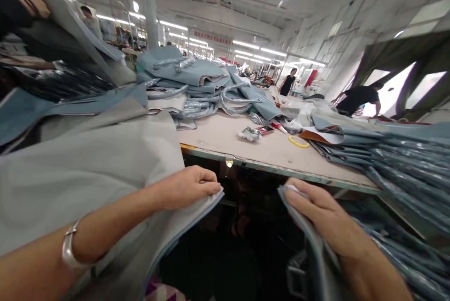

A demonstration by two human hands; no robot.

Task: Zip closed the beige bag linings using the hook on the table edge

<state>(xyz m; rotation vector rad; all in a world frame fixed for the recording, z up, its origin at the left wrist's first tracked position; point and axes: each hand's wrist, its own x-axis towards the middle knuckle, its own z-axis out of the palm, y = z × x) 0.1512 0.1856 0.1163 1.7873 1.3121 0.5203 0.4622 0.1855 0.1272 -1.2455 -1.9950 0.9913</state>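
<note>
A large sheet of grey fabric [116, 169] with a blue-grey underside drapes over the left of the table and hangs down in front. My left hand [193, 187] pinches one corner of it between thumb and fingers, and a silver bracelet circles that wrist. Across a dark gap, my right hand [316, 205] grips another edge of grey and blue material [311, 240], thumb on top. Both hands are in front of the table's edge, held apart at about the same height.
Blue pieces with clear-wrapped tubing [200, 80] are heaped on the table [225, 132]. A yellow ring [298, 141] and crumpled plastic [249, 134] lie nearer. Wrapped blue bundles [408, 165] stack at right. A person [358, 99] bends at back right; another person's arm shows upper left.
</note>
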